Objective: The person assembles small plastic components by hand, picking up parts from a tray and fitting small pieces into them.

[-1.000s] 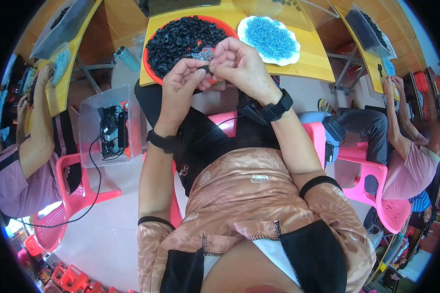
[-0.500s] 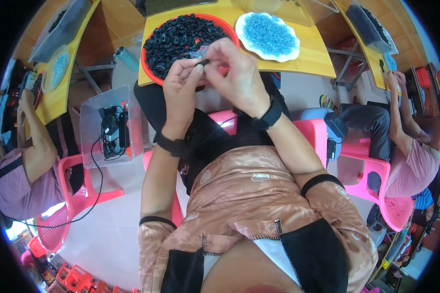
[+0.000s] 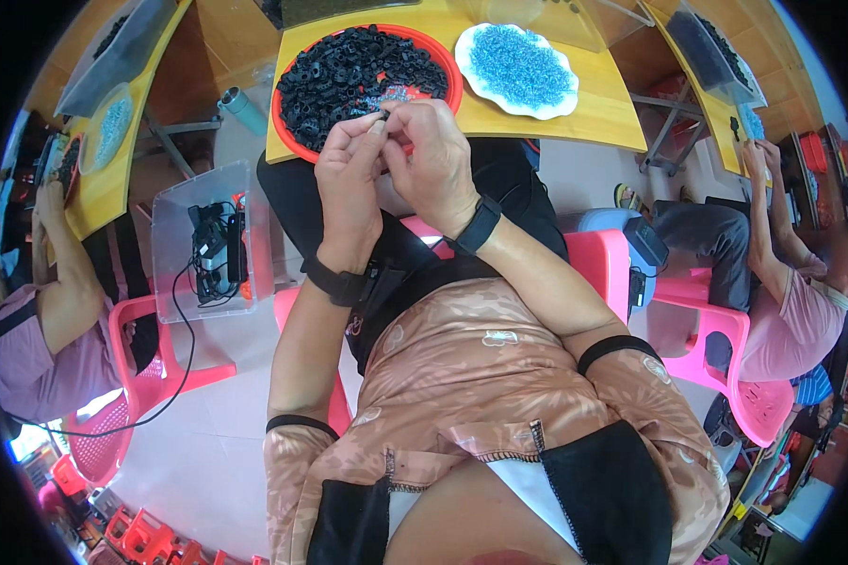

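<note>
My left hand point(image 3: 349, 174) is closed, pinching a small black plastic part point(image 3: 383, 115) between thumb and fingertips. My right hand point(image 3: 432, 155) meets it there, its fingers bent and pressed together at the part; what they grip is hidden. Both hands are over the near edge of a round red basin point(image 3: 454, 71), which is heaped with small black plastic parts point(image 3: 339, 80). Some tiny bluish pieces lie in the basin just beyond my fingers. To the right, a white scalloped plate point(image 3: 464, 58) carries a pile of small clear-blue pieces point(image 3: 523, 71).
The basin and plate stand on a yellow table point(image 3: 603, 113). A clear plastic box point(image 3: 170, 254) with black adapters and cables is on the floor at left, near a teal bottle point(image 3: 243, 111). People work at yellow tables on both sides, seated on pink chairs point(image 3: 740, 377).
My right hand has come down and left, closing in against my left fingertips at the black part. My left hand has barely moved.
</note>
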A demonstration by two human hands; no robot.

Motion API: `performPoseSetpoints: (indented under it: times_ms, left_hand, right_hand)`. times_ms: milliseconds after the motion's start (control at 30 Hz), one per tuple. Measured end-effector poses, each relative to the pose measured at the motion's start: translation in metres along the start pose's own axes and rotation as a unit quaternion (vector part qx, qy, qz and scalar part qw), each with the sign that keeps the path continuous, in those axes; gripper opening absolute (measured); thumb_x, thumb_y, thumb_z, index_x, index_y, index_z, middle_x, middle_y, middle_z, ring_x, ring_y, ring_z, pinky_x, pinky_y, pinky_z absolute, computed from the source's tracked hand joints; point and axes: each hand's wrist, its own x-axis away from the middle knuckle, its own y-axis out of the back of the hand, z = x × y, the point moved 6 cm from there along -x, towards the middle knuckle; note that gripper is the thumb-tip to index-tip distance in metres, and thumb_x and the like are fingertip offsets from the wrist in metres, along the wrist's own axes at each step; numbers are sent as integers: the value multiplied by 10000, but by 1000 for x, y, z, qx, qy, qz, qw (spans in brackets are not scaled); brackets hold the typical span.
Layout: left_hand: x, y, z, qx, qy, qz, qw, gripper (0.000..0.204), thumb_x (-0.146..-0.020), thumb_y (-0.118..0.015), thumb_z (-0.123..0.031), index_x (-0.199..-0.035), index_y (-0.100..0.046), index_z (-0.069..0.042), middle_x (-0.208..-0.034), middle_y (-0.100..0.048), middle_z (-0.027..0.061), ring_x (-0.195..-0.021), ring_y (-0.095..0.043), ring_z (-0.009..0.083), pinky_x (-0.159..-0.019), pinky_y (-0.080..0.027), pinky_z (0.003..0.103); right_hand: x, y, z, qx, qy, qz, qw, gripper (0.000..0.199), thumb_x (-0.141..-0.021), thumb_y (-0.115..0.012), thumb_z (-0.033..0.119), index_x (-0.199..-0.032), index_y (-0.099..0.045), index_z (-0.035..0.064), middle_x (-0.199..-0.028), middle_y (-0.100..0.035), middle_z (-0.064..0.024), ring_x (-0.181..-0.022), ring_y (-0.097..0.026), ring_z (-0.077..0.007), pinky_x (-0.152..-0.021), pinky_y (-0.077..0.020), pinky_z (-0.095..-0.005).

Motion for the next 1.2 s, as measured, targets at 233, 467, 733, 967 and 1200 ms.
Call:
performPoseSetpoints:
  times_ms: [233, 467, 733, 967, 1200]
  left_hand:
    - [-2, 6, 11, -8, 25, -13, 1000, 169, -916, -586, -140, -1041, -580, -26, -961, -643, 49, -835, -607, 90, -717, -482, 210]
    - [4, -5, -10, -27, -48, -10, 998, 246, -974, -481, -219, -1114, -494, -18, -990, -630, 133, -833, -646, 159, -739, -505, 236]
    - [-6, 41, -25, -26, -129, -135, 982, 255, -975, -471, -233, -1116, -480, -21, -937, -626, 128, -714, -621, 144, -633, -489, 226]
    - [-18, 43, -23, -9, -124, -158, 980, 193, -973, -470, -198, -1079, -476, -37, -916, -621, 116, -664, -601, 135, -553, -470, 208]
    - [-18, 54, -21, -6, -119, -168, 979, 204, -970, -473, -192, -1096, -470, -32, -925, -618, 110, -670, -601, 129, -544, -464, 202]
  right_hand:
    - [2, 1, -1, 30, 34, 24, 999, 229, -678, -675, -32, -833, -532, 60, -832, -600, -92, -759, -587, -273, -726, -459, -376]
    - [-53, 44, -16, 61, 32, 34, 997, 300, -717, -705, 127, -967, -551, 62, -874, -595, -80, -797, -558, -282, -752, -401, -395]
    - [-198, 109, -90, 127, -61, -2, 990, 343, -761, -685, 1, -1051, -503, 10, -976, -630, -177, -886, -631, -218, -735, -503, -301]
    - [-212, 93, -218, -59, -94, 157, 981, 252, -770, -684, 48, -1011, -621, 14, -876, -656, -149, -711, -628, -177, -676, -527, -312]
    - [-70, -6, -79, 17, -33, 420, 907, 98, -747, -598, 122, -758, -678, 66, -716, -659, -123, -700, -654, -266, -658, -518, -367]
